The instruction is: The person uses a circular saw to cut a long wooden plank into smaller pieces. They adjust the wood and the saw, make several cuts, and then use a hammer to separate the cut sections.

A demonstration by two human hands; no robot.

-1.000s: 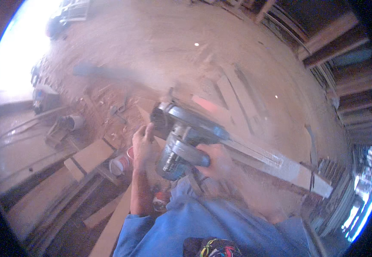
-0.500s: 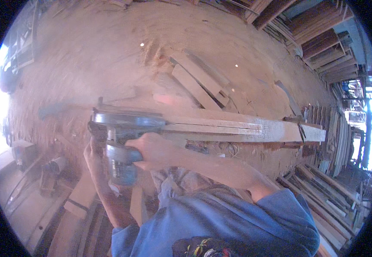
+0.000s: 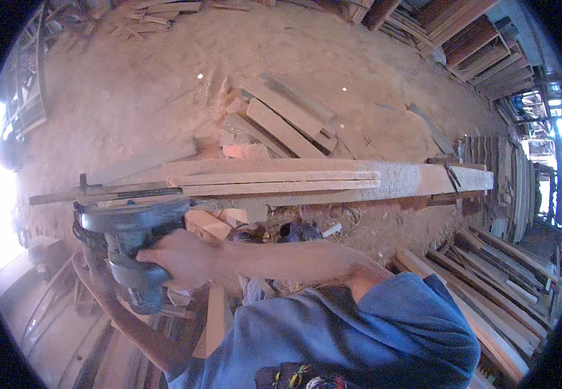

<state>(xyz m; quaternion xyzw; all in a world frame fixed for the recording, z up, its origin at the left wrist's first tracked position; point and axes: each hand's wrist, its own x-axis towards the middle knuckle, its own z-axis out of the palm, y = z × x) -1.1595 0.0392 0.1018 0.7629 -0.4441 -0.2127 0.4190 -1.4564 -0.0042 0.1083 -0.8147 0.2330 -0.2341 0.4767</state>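
R hand curled on pwr tool, L hand alongside

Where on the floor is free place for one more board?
Bare floor lies between the loose planks and the scraps, top left; another patch reaches from those planks to the stacked timber, upper right. Crowded: left, around the saw and right hand; lower right, among the boards.

Woodworking workshop: power tool, stacked timber, dusty earth-coloured floor.
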